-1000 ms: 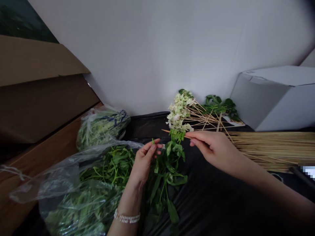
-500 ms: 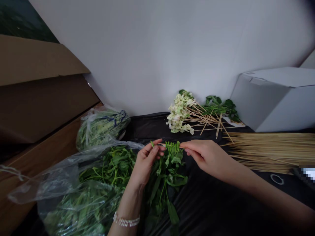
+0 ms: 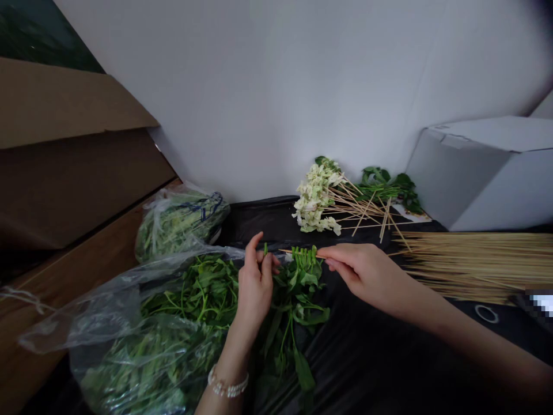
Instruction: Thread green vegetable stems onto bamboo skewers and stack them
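Observation:
My right hand [image 3: 352, 265] is closed on a thin wooden skewer [image 3: 285, 251] that points left. Several green stems of a leafy vegetable [image 3: 306, 257] are threaded on it side by side, close to my right fingertips, with their leaves hanging down. My left hand [image 3: 257, 276], with a beaded bracelet at the wrist, pinches one more green stem [image 3: 265, 249] just left of the skewer's tip; its index finger is raised. Below the hands, more leafy greens [image 3: 211, 288] spill out of an open clear plastic bag [image 3: 142, 357].
Finished skewers with pale leaves [image 3: 317, 196] and with green leaves [image 3: 380, 181] lie by the white wall. Bare skewers [image 3: 475, 265] are heaped at right, near a white box [image 3: 484, 167] and a ring [image 3: 486, 314]. A tied bag of greens [image 3: 179, 222] and a cardboard box [image 3: 78, 173] stand left.
My left hand has turned more upright and lifted its index finger, and the stem in it now stands upright, a bit apart from the skewer tip. My right hand has barely moved.

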{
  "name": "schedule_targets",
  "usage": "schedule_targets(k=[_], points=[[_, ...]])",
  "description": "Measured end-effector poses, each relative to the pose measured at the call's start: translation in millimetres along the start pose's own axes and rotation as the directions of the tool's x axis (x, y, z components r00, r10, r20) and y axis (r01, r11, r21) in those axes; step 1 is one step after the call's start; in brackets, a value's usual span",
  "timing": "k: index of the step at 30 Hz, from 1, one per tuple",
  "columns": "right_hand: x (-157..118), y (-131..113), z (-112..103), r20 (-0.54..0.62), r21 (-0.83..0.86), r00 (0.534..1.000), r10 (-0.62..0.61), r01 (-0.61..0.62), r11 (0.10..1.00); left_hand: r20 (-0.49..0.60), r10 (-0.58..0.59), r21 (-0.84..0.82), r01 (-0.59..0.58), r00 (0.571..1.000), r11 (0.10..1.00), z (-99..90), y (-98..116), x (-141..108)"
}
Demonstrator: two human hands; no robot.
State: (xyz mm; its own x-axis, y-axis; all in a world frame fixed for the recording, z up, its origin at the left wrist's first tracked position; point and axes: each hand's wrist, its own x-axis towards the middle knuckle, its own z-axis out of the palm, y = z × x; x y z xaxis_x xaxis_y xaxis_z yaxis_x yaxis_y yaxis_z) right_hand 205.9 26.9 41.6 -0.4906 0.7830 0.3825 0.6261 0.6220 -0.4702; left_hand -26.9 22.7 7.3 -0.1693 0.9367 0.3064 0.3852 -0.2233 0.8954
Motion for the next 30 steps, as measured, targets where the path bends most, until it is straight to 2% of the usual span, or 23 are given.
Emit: schedule_targets(k=[1, 3, 10, 14, 16, 19, 23, 30], points=[[-0.1, 0.0, -0.3, 0.001, 0.001, 1.0, -0.002, 0.002, 1.0, -0.026, 0.022, 0.02, -0.022, 0.999, 1.0, -0.2, 0.5, -0.3], [-0.2, -0.4, -0.8, -0.003, 0.006, 1.0, -0.005, 0.005, 1.0, -0.034, 0.009, -0.051, -0.011, 0.999, 0.999, -0.1, 1.3, 0.1], [-0.8, -2.0, -0.9, 0.005, 0.014, 1.0, -0.001, 0.001, 1.0, -0.063, -0.187, -0.33, 0.157, 0.98, 0.931, 1.0, -1.3, 5.2], [-0.6, -0.6, 0.1, 0.017, 0.014, 1.0, -0.008, 0.008, 1.0, 0.081, -0.331, -0.594, 0.313, 0.94, 0.741, 1.7, 1.4, 4.9], [-0.6, -0.1, 0.6, 0.015, 0.019, 1.0, -0.011, 0.011, 1.0, 0.16, -0.376, -0.662, 0.382, 0.913, 0.644, 1.7, 4.7, 4.5], [-0.8, 0.2, 1.2, 0.011, 0.024, 1.0, -0.011, 0.01, 1.0, 0.214, -0.411, -0.707, 0.431, 0.886, 0.561, 1.6, 8.8, 4.4], [-1.0, 0.6, 2.2, 0.01, 0.023, 1.0, -0.007, 0.007, 1.0, 0.225, -0.416, -0.722, 0.437, 0.881, 0.537, 2.3, 10.0, 4.3], [-1.1, -0.3, 3.9, 0.009, 0.023, 1.0, 0.001, -0.001, 1.0, 0.224, -0.418, -0.706, 0.442, 0.88, 0.554, 4.3, 13.4, 3.0]])
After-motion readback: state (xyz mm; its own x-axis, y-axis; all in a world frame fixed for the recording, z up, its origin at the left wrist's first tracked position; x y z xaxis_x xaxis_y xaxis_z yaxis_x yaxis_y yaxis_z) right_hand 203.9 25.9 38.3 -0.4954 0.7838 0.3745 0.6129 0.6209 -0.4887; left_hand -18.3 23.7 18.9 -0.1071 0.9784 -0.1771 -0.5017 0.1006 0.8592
